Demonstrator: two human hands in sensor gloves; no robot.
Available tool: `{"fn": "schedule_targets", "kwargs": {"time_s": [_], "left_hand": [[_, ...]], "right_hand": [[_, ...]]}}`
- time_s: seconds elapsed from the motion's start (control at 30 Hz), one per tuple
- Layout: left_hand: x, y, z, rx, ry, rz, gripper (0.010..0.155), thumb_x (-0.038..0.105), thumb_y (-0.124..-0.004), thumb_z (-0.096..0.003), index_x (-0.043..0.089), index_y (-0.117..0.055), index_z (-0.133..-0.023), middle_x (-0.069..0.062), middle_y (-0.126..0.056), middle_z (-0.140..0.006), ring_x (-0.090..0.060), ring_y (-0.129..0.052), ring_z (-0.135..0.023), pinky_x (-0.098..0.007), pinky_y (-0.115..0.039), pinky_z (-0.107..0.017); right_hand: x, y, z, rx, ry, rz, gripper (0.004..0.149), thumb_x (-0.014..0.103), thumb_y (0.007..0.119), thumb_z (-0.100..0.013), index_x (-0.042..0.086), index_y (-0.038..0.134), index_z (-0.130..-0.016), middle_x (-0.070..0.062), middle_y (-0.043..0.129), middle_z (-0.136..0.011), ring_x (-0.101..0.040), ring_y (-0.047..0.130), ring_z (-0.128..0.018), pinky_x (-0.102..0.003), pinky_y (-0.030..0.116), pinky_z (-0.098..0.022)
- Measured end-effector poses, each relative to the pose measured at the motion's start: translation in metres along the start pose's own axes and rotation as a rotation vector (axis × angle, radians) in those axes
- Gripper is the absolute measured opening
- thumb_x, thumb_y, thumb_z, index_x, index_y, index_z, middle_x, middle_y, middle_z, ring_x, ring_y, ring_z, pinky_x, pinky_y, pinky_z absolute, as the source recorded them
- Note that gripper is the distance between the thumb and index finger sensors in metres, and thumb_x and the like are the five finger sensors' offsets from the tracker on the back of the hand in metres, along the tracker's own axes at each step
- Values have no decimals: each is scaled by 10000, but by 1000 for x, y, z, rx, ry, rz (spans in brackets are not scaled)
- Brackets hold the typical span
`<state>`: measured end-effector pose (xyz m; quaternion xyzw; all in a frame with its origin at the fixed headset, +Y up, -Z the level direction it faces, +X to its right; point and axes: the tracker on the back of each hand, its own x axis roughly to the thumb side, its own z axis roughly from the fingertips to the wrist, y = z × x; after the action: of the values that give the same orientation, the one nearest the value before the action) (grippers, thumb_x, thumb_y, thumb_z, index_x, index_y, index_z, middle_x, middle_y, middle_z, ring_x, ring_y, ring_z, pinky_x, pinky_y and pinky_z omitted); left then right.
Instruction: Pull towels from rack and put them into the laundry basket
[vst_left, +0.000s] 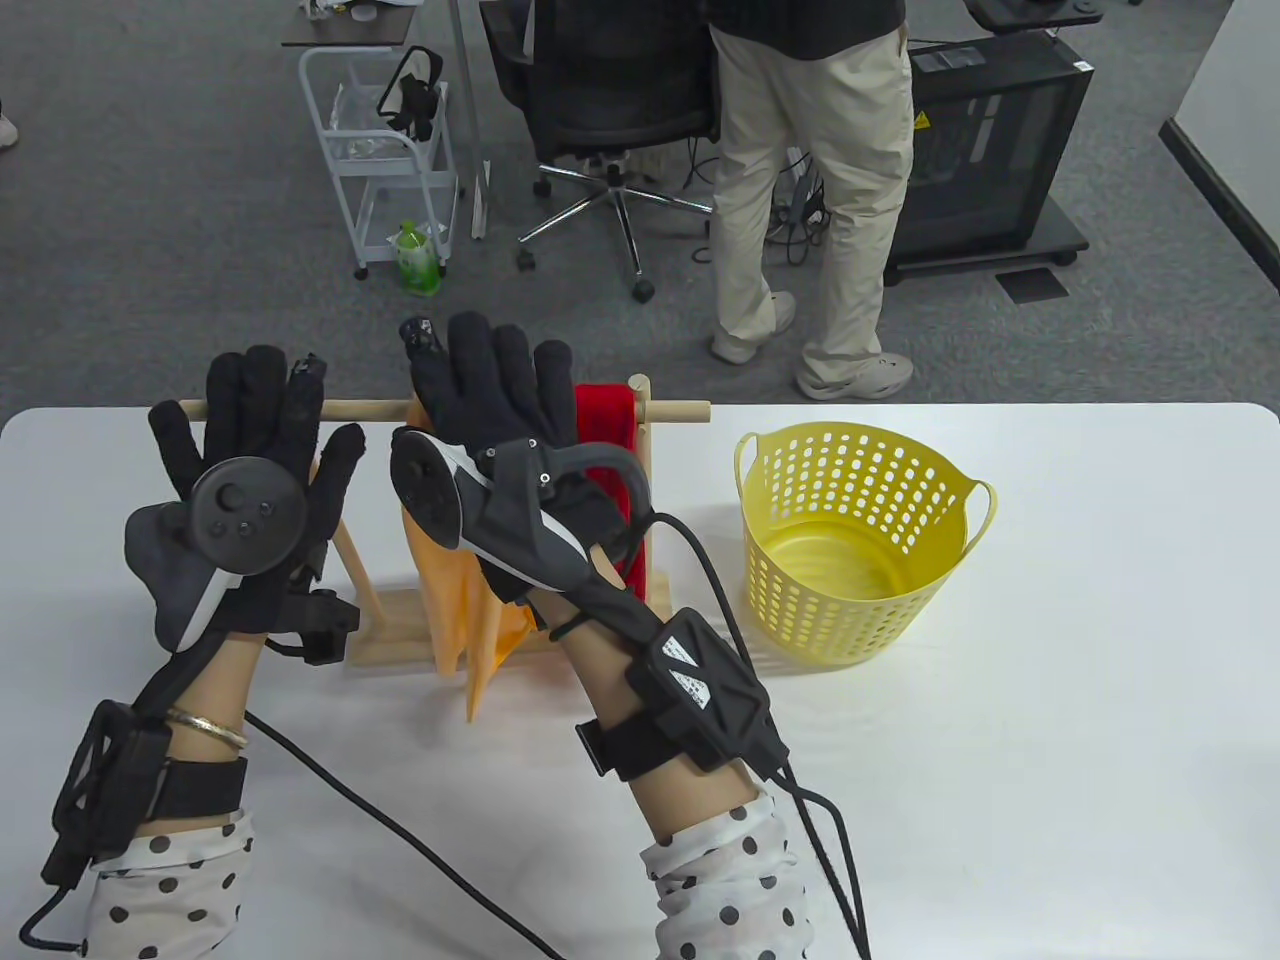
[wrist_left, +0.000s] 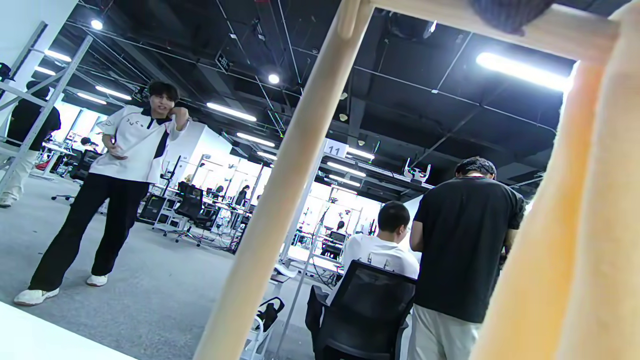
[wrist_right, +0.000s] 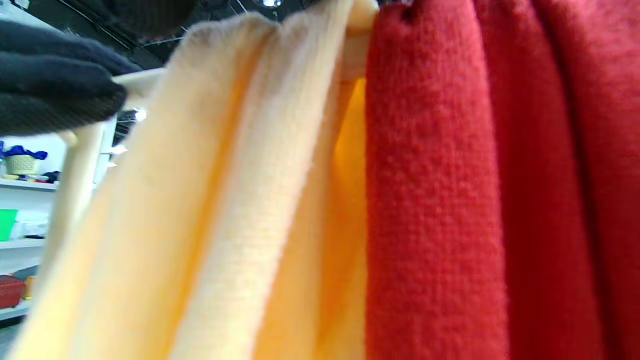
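Observation:
A wooden towel rack (vst_left: 680, 409) stands on the white table left of the yellow laundry basket (vst_left: 800, 610). An orange towel (vst_left: 450, 590) and a red towel (vst_left: 605, 415) hang side by side over its rod. My left hand (vst_left: 250, 420) is spread flat over the rod's left part, fingers straight, holding nothing. My right hand (vst_left: 490, 385) is spread over the top of the orange towel, beside the red one, fingers straight. The right wrist view shows the orange towel (wrist_right: 200, 225) and the red towel (wrist_right: 475, 200) close up. The left wrist view shows a rack leg (wrist_left: 280, 200) and a dark fingertip (wrist_left: 505, 12) at the rod.
The basket has nothing in it; its rim (vst_left: 860, 432) stands about a hand's width right of the rod's end. Glove cables (vst_left: 400, 840) trail across the near table. Beyond the far edge a person (vst_left: 800, 200) stands by an office chair (vst_left: 610, 110) and a white cart (vst_left: 385, 150).

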<state>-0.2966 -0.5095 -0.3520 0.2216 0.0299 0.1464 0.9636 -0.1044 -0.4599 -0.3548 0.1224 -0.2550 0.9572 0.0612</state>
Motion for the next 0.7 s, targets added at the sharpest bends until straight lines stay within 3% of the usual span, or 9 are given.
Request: {"fn": "schedule_targets", "kwargs": {"time_s": [0.33,0.53,0.63,0.7], "left_hand": [[0,0,0,-4,1,1,675,605,-559,-621,353,-488,-1243,113,-325,-1342,-163,-202,-1267,-493,-2,-910],[1,0,-1,-8,6,-11,677,606,-565,-621,349,-488,-1243,114,-330,-1342,-170,-213,-1268,-496,-8,-912],[0,-1,-1,-5,4,-5,674,604,-566,-621,353,-487,-1242,115,-326,-1342,-168,-209,-1268,-495,-7,-912],[0,-1,-1,-4,3,0,675,604,-566,-621,355,-480,-1243,118,-320,-1343,-167,-206,-1267,-496,-6,-912]], "right_hand": [[1,7,-2,77,9,49,688,560,716,-557,333,538,-1181,-11,588,-1215,-269,602,-1115,-529,380,-877],[2,-14,-6,19,-7,27,488,446,777,-567,376,746,-1049,93,785,-1082,-160,665,-1040,-439,426,-877],[-3,-33,-5,-117,-9,-26,470,453,775,-561,375,771,-1024,55,870,-971,-158,769,-881,-382,589,-758],[-6,-44,-5,-165,-19,-43,465,454,774,-559,376,774,-1018,47,895,-935,-136,864,-656,-307,744,-489]]}}
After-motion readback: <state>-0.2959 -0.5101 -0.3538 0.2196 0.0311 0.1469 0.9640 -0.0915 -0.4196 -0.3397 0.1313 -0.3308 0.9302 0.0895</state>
